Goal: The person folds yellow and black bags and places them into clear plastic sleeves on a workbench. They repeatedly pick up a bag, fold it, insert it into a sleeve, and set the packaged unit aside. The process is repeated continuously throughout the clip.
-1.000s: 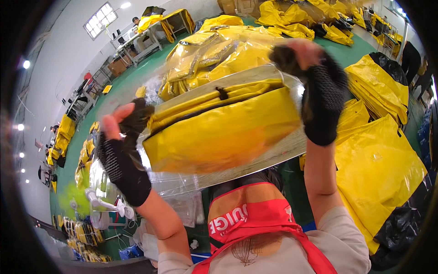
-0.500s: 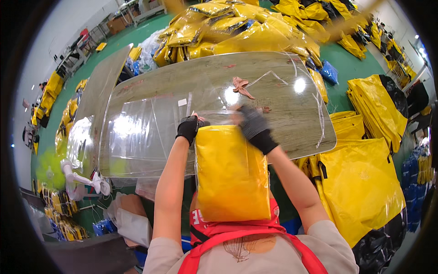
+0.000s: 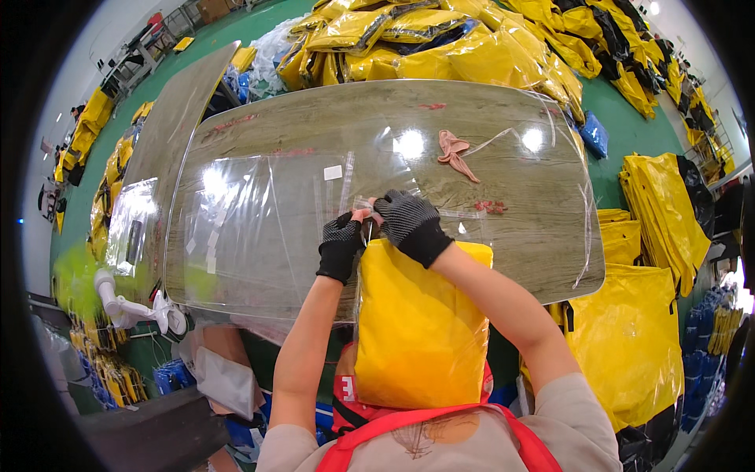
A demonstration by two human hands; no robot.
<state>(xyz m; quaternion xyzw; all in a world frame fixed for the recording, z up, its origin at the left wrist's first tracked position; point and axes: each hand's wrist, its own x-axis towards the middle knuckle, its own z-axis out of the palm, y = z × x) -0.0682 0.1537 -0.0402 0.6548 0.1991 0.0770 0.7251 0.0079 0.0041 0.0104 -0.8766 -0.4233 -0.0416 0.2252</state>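
Note:
A folded yellow packet (image 3: 425,322) in a clear plastic bag rests against my body at the near edge of the table. Both hands wear dark dotted gloves with bare fingertips. At the packet's upper left corner, my left hand (image 3: 344,242) pinches the bag's clear film (image 3: 363,208). Right beside it, my right hand (image 3: 409,224) is closed on the same film, its fingers partly hidden under the glove. The fingertips of the two hands nearly meet.
The wood-patterned table (image 3: 503,259) carries flat clear bags (image 3: 244,228), a small white label (image 3: 333,172) and a pinkish cloth (image 3: 454,153). Yellow packets (image 3: 440,47) pile up beyond it. Large yellow bags (image 3: 625,338) stand on the right, a white fan (image 3: 118,303) on the left.
My right hand has come left and in toward my left hand, now at the packet's upper left corner. The whole view has shifted slightly, so the table and packet sit differently in it.

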